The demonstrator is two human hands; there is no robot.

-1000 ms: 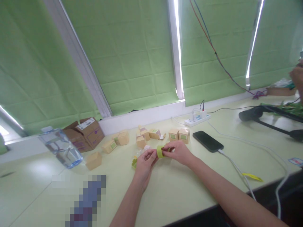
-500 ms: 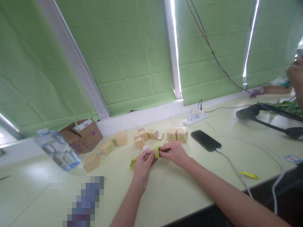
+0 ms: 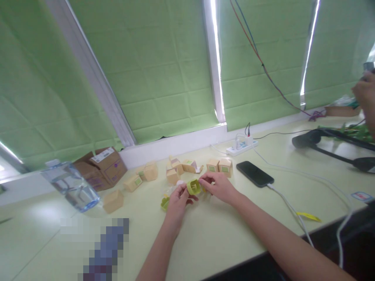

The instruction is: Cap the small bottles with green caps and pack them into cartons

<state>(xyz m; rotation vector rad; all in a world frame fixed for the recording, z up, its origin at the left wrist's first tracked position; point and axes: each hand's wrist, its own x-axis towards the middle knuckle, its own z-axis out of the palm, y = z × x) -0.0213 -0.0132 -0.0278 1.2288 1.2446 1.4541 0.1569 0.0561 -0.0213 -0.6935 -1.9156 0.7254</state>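
My left hand [image 3: 177, 201] pinches a small yellow-green hollow plastic piece [image 3: 193, 187] just above the table. Its opening faces me, and some structure shows inside. Close to the piece's right edge is my right hand [image 3: 218, 186], thumb and forefinger pressed together; whatever lies between them is too small to make out. Beside my left hand lies another yellow-green scalloped piece [image 3: 165, 203], partly covered by the fingers. Small pale and yellow bits behind the hands are mostly hidden.
Several small tan cardboard boxes [image 3: 225, 168] stand along the back. At left are a large water bottle [image 3: 74, 187] and an opened brown carton [image 3: 109, 168]. On the right are a cabled phone [image 3: 254, 173], a power strip [image 3: 242, 147], a black frame [image 3: 331, 150] and another person's hand [image 3: 365, 93].
The yellow-green piece has turned from edge-on so its opening shows. My right fingers have shifted from gripping it to its right edge. My left hand still holds it.
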